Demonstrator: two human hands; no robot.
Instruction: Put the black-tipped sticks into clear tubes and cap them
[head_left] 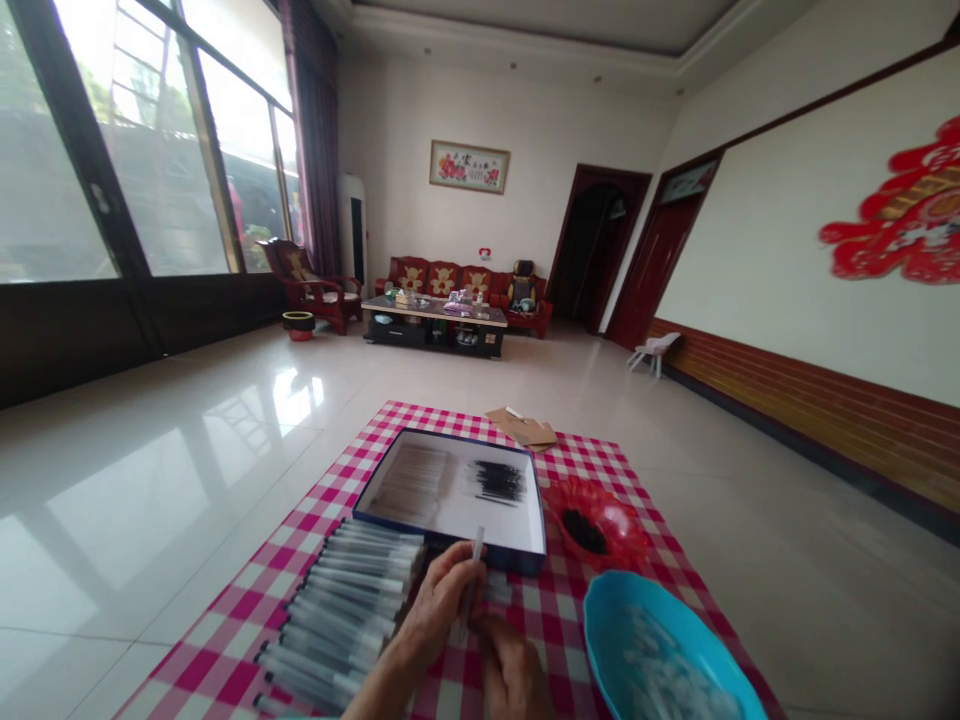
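My left hand is closed around a translucent pen barrel, held tilted with its upper end pointing away from me. Close to the barrel's lower end, my right hand has its fingers pressed together; whatever they pinch is hidden and blurred. A few clear small pieces lie on the cloth just beyond my hands. To the left rests a wide row of translucent pens with dark ends. Beyond my hands, a shallow white box with a blue rim holds thin clear tubes and dark thin sticks.
On the pink checked tablecloth, a red flower-shaped bowl holds small black pieces. A blue bowl with whitish clear pieces stands at the right. Cardboard lies at the far edge. Farther off are a coffee table and a sofa.
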